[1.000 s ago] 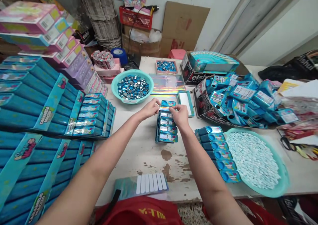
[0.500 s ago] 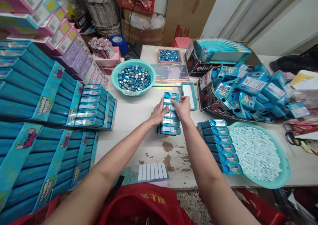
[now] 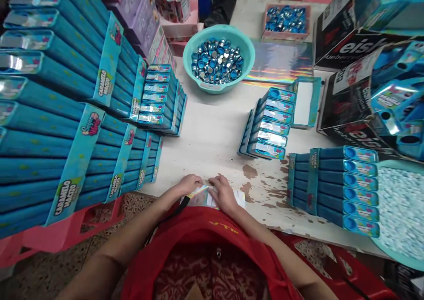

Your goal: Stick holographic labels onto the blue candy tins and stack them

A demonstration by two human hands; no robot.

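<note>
At the table's front edge, my left hand (image 3: 190, 185) is closed, its fingertips pinching the edge of a shiny sticker sheet (image 3: 240, 197). My right hand (image 3: 224, 194) pinches the same sheet close by, around a thin raised strip between both hands. Fingers cover part of the sheet; pale label strips show beside the right hand. Farther up the table stands a bundle of blue candy boxes (image 3: 270, 125), apart from both hands. To its right is another banded bundle of blue boxes (image 3: 334, 185).
A turquoise basin (image 3: 192, 73) holds blue and silver caps, and a pink tray (image 3: 264, 33) holds more. Stacked blue boxes (image 3: 66, 75) fill the left. An open teal carton (image 3: 313, 123), black cartons (image 3: 342, 110) and a basin of white pieces (image 3: 391, 245) stand right.
Both hands have left the middle bundle of blue boxes and come back to the sticker sheet at the front edge. The view has tilted down, nearer the table.
</note>
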